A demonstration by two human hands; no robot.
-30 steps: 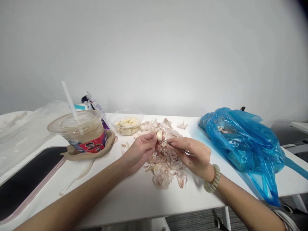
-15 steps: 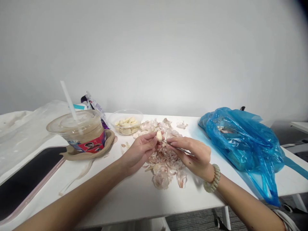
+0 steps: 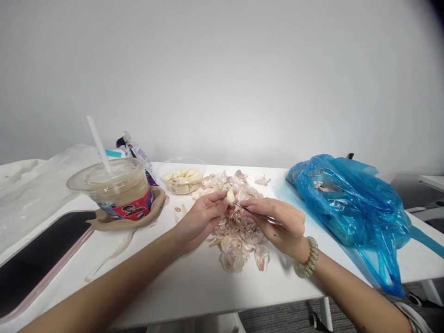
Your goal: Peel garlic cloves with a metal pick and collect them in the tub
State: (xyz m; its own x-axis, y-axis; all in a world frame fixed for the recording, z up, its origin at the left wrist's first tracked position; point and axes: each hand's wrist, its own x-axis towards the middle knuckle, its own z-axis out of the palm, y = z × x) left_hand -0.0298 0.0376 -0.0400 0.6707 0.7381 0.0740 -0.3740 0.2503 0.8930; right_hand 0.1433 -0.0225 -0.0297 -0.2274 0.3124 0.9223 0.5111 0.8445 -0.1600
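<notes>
Between the fingertips of my left hand (image 3: 204,217) is a pale peeled garlic clove (image 3: 230,197), held upright. My right hand (image 3: 277,224) pinches a thin metal tool (image 3: 263,216), whose tip touches the clove's right side; its exact kind I cannot make out. Beneath both hands spreads a heap of papery garlic skins (image 3: 237,252) on the white table (image 3: 194,286). Behind my left hand stands a clear plastic bowl (image 3: 163,173) with several peeled cloves (image 3: 183,178) in it.
On the left, an iced drink cup (image 3: 121,194) with a straw sits in a cardboard holder (image 3: 156,208), near a phone (image 3: 34,259). A purple-and-white packet (image 3: 138,155) is behind it. To the right lies a blue plastic bag (image 3: 347,199). A grey wall (image 3: 222,83) rises behind the table.
The clove has tilted slightly in my left fingertips. My right hand and the tool have shifted a little to the right, with the tip still at the clove.
</notes>
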